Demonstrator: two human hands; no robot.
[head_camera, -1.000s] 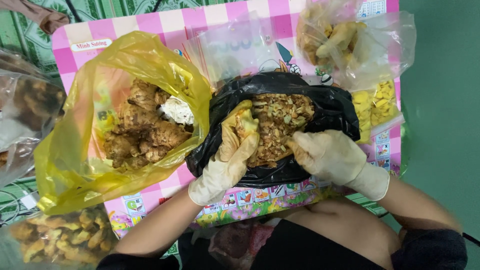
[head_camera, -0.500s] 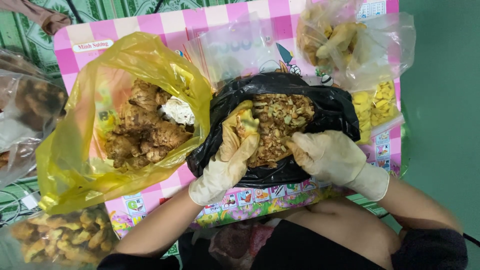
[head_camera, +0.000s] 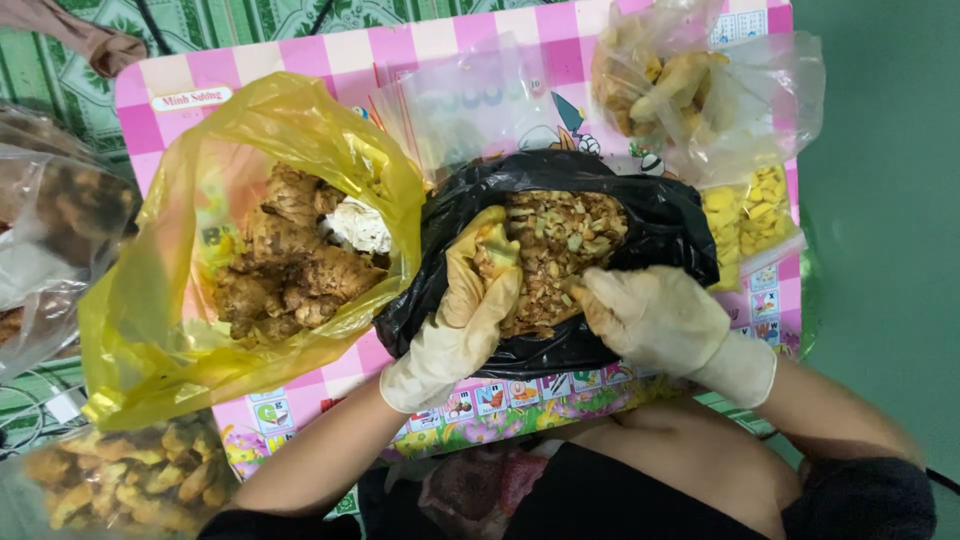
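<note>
A pink-and-white checked worktop (head_camera: 330, 55) is carrying a yellow bag (head_camera: 150, 310) of brown roots, a black bag (head_camera: 670, 215) of chopped peelings beside it, and clear bags (head_camera: 780, 80) of yellow pieces sitting at its far right corner.

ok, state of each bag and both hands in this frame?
black plastic bag: open, full of chopped root pieces
yellow plastic bag: open, holds whole knobbly roots
clear plastic bag: open, peeled roots inside
left hand: gloved, scooping pieces
right hand: gloved, on the black bag's rim
</note>
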